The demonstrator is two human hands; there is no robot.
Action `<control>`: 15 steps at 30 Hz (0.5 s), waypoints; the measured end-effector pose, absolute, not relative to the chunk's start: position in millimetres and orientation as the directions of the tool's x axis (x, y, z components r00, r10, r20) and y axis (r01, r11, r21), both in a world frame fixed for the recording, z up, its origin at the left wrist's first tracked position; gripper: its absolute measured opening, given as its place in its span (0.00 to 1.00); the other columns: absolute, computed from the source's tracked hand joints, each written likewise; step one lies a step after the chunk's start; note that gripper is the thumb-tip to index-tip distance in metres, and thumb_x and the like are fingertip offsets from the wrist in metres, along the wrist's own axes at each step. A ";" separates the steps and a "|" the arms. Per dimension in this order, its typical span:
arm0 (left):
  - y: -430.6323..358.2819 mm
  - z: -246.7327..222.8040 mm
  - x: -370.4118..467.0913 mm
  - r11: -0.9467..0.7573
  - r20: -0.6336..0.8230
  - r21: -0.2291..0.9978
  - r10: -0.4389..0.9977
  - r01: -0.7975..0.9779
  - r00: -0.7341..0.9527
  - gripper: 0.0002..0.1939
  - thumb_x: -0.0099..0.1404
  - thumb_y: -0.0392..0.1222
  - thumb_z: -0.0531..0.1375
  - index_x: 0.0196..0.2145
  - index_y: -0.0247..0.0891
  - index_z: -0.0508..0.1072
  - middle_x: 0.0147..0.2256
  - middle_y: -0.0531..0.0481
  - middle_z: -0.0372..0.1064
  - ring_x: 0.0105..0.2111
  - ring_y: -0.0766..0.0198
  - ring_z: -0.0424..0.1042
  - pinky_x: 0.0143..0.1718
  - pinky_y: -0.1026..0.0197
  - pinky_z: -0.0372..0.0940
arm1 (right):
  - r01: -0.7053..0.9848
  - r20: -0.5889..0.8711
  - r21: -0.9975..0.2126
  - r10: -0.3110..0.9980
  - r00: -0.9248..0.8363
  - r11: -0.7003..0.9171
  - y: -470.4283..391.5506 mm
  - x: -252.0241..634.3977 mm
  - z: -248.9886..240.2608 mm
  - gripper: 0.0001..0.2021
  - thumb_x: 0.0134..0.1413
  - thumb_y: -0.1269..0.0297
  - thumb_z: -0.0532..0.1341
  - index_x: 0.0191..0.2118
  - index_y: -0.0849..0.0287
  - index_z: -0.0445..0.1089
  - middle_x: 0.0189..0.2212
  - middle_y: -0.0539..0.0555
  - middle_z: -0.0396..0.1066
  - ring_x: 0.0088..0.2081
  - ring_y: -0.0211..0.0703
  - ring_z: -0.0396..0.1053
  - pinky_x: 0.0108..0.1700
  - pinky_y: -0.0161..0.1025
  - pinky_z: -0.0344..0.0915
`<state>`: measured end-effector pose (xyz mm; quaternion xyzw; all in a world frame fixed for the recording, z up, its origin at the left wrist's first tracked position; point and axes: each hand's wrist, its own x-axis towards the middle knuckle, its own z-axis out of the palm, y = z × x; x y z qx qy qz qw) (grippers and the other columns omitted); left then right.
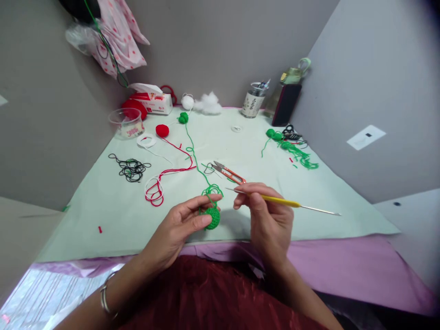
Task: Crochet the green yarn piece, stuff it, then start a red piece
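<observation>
While the round green crocheted piece (214, 220) sits pinched in my left hand (182, 221) above the near part of the pale green tabletop (223, 142), my right hand (272, 219) grips a yellow-handled metal crochet hook (280, 200), tip clear of the piece. Beyond are green yarn loops (216, 187), orange-handled metal snips (234, 175) and a round red yarn ball (162, 131).

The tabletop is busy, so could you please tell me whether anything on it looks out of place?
The black cord at the left lies in a loose tangle, unlike the compact red ball. A small red scrap lies alone at front left, like a stray offcut.
</observation>
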<state>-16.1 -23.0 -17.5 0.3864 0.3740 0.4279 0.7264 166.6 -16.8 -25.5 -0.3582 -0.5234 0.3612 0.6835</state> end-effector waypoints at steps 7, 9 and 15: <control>-21.9 -19.0 -15.8 0.344 -0.175 0.859 0.894 -0.380 0.413 0.14 0.67 0.42 0.64 0.51 0.45 0.80 0.46 0.48 0.76 0.49 0.58 0.70 0.48 0.61 0.62 | -0.180 0.456 -0.870 0.888 0.059 0.459 -23.1 169.4 -27.0 0.10 0.67 0.70 0.59 0.42 0.55 0.79 0.37 0.53 0.76 0.31 0.38 0.74 0.35 0.40 0.71; -21.7 -19.9 -16.2 0.337 -0.147 0.852 0.889 -0.401 0.434 0.13 0.69 0.41 0.63 0.50 0.45 0.79 0.45 0.49 0.77 0.45 0.61 0.72 0.47 0.61 0.62 | -0.186 0.460 -0.869 0.887 0.037 0.458 -24.9 168.3 -27.2 0.10 0.67 0.71 0.59 0.43 0.55 0.79 0.37 0.53 0.75 0.31 0.38 0.74 0.35 0.40 0.71; -22.0 -19.2 -16.9 0.362 -0.155 0.828 0.882 -0.429 0.445 0.11 0.69 0.41 0.62 0.49 0.43 0.79 0.41 0.49 0.78 0.40 0.64 0.73 0.44 0.63 0.63 | -0.180 0.464 -0.868 0.885 0.036 0.463 -24.7 166.9 -27.9 0.11 0.67 0.72 0.59 0.42 0.56 0.79 0.37 0.53 0.75 0.32 0.38 0.74 0.35 0.40 0.71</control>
